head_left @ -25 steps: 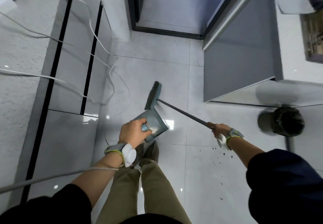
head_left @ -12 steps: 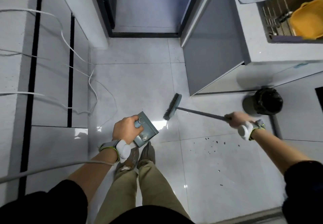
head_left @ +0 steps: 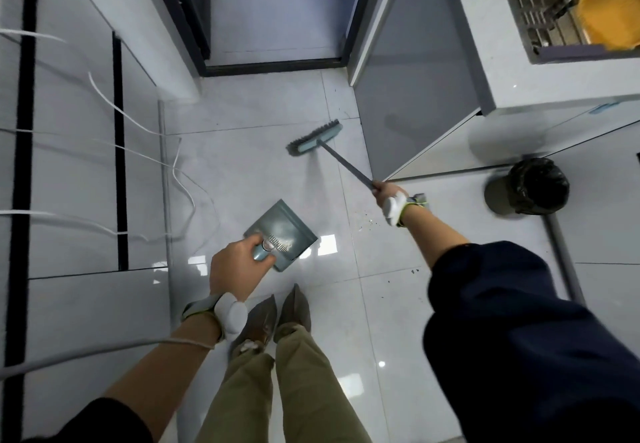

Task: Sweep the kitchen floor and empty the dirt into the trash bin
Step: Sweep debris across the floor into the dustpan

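Observation:
My left hand (head_left: 235,266) grips the handle of a grey-green dustpan (head_left: 282,231), held low over the tiled floor just ahead of my feet. Pale dust lies in the pan near the handle. My right hand (head_left: 388,195) holds the dark shaft of a broom. The broom head (head_left: 313,139) rests on the floor farther off, near the corner of a grey cabinet. Dark crumbs (head_left: 367,223) are scattered on the tiles beside my right wrist, with a few more specks (head_left: 414,271) lower down. A round trash bin (head_left: 530,188) lined with a black bag stands to the right.
A grey cabinet (head_left: 412,96) juts in at the right, with a white counter above it. White cables (head_left: 183,179) trail across the floor at the left, along white cupboard fronts. A dark-framed doorway (head_left: 273,62) lies straight ahead. A yellow item (head_left: 609,10) sits on the counter.
The broom head has swung away from the dustpan, farther out toward the cabinet corner. My right hand has drawn in leftward. The dustpan stays in my left hand, tipped flatter.

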Demonstrator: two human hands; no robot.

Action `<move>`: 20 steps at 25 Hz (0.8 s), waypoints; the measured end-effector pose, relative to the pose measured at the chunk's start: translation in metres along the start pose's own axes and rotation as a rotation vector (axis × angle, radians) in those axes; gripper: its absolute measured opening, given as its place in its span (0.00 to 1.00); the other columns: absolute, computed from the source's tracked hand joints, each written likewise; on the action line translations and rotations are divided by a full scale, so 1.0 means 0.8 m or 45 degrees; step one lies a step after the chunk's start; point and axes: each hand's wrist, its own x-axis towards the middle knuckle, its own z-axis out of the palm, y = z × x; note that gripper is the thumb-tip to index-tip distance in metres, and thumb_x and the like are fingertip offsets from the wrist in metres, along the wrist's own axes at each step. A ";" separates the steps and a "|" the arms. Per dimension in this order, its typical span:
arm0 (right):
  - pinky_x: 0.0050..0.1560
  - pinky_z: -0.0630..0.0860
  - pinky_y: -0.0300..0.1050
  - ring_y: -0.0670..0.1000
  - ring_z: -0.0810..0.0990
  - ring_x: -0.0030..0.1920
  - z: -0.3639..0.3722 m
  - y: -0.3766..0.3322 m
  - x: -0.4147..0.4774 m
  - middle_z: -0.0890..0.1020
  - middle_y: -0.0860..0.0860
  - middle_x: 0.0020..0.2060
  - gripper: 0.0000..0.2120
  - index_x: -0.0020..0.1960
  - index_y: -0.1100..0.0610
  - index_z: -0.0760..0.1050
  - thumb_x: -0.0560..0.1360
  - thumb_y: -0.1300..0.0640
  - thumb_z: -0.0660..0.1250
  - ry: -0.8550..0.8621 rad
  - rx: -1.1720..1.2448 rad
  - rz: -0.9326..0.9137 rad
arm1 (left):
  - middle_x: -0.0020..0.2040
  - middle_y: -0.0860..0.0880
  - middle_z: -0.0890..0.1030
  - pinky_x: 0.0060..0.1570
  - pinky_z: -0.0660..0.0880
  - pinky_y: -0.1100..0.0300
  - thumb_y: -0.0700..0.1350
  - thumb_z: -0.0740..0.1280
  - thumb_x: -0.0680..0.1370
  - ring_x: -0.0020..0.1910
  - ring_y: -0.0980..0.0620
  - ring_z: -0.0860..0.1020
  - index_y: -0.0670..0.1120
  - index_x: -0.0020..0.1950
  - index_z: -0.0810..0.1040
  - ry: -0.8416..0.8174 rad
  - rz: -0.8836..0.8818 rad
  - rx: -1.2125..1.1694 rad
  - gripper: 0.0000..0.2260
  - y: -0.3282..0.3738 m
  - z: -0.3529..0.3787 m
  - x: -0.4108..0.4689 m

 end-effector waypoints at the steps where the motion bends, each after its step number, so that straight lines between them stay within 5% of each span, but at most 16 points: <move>1: 0.63 0.69 0.47 0.58 0.74 0.65 0.012 -0.004 0.004 0.75 0.59 0.65 0.20 0.71 0.59 0.67 0.80 0.59 0.57 -0.010 0.000 0.015 | 0.35 0.46 0.81 0.36 0.68 0.61 0.48 0.70 0.72 0.33 0.45 0.75 0.47 0.44 0.78 0.019 0.022 -0.002 0.06 0.001 0.004 0.000; 4: 0.46 0.70 0.43 0.58 0.78 0.50 0.053 0.018 -0.004 0.79 0.57 0.50 0.20 0.66 0.56 0.70 0.75 0.62 0.58 -0.044 -0.008 0.080 | 0.31 0.48 0.78 0.36 0.69 0.61 0.46 0.70 0.73 0.31 0.47 0.74 0.46 0.44 0.78 0.043 0.063 -0.020 0.05 0.006 0.015 -0.001; 8: 0.46 0.72 0.44 0.59 0.78 0.46 0.091 0.092 -0.035 0.80 0.58 0.50 0.20 0.66 0.50 0.71 0.75 0.60 0.57 -0.068 0.104 0.193 | 0.30 0.49 0.76 0.32 0.68 0.62 0.47 0.70 0.73 0.30 0.47 0.73 0.48 0.40 0.75 -0.018 0.070 -0.031 0.06 0.021 0.024 0.001; 14: 0.54 0.75 0.48 0.62 0.79 0.55 0.104 0.221 -0.123 0.80 0.60 0.56 0.22 0.70 0.47 0.68 0.78 0.58 0.56 -0.043 -0.077 0.284 | 0.34 0.47 0.78 0.35 0.68 0.59 0.49 0.69 0.71 0.35 0.43 0.76 0.51 0.38 0.72 -0.101 -0.002 0.019 0.07 0.045 0.027 -0.003; 20: 0.51 0.69 0.41 0.59 0.76 0.61 0.082 0.318 -0.193 0.77 0.58 0.61 0.30 0.74 0.48 0.61 0.74 0.61 0.62 -0.317 -0.153 0.462 | 0.33 0.47 0.76 0.36 0.69 0.58 0.49 0.69 0.70 0.36 0.42 0.74 0.48 0.38 0.72 -0.148 -0.014 0.062 0.08 0.050 0.028 -0.013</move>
